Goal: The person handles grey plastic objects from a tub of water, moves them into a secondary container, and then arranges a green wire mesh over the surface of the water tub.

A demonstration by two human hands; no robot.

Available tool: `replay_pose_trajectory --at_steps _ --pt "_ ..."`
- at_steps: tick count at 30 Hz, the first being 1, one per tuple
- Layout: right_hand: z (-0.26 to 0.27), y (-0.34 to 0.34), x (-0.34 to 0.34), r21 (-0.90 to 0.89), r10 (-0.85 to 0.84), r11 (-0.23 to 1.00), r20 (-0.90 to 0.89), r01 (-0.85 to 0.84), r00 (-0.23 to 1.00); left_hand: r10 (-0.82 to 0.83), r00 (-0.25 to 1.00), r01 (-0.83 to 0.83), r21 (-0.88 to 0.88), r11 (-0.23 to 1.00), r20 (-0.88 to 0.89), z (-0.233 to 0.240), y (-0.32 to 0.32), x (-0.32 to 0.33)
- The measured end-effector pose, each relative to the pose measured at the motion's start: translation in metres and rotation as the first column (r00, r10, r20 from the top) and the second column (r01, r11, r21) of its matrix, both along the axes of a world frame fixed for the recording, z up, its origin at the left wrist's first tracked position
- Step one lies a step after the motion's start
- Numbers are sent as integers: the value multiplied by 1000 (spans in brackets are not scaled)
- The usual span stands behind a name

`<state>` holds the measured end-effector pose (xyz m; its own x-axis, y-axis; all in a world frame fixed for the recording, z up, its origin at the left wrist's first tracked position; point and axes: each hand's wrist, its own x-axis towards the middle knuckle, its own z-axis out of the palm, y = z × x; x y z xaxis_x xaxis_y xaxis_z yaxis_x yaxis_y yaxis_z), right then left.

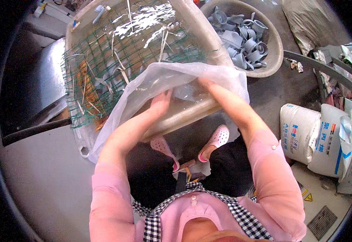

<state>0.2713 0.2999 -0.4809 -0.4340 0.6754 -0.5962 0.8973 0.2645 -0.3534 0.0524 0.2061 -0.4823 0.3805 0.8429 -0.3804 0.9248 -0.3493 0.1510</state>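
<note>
My left hand (161,103) reaches, palm down, into the mouth of a translucent white plastic bag or sheet (238,81). Its fingertips are partly lost against the plastic. Further right, my right hand (205,82) is inside the same plastic, its fingers hidden behind the raised edge. The plastic spreads around both forearms and hangs over the near end of a large pale tub (191,18). Water (151,21) glistens in the tub. Green netting (73,65) with pale strands caught in it lies over the tub, and an orange-brown object (86,87) shows through the mesh.
Behind the tub's right side stands a round basin (275,57) of grey plastic parts (250,45). Printed white sacks (300,130) stand at right, below a dark metal bar (306,57). Pink clogs (220,136) are on the floor below the tub. A metal sheet (50,66) lies left.
</note>
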Motion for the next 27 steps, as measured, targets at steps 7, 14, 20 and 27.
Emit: replay_pose_trajectory --at_steps 7,14,20,27 --pt "-18 4 11 33 -98 995 -33 99 995 469 784 -390 -266 882 407 -7 24 20" --pt "-22 15 12 88 -142 985 -58 147 988 46 921 -44 -15 999 386 -6 4 -3" --pt "-28 22 10 124 -165 977 -62 172 984 64 933 -8 -157 988 355 -11 -5 -24" --pt "-2 4 8 69 -137 987 -121 146 983 202 911 -160 -141 977 361 26 -1 -42"
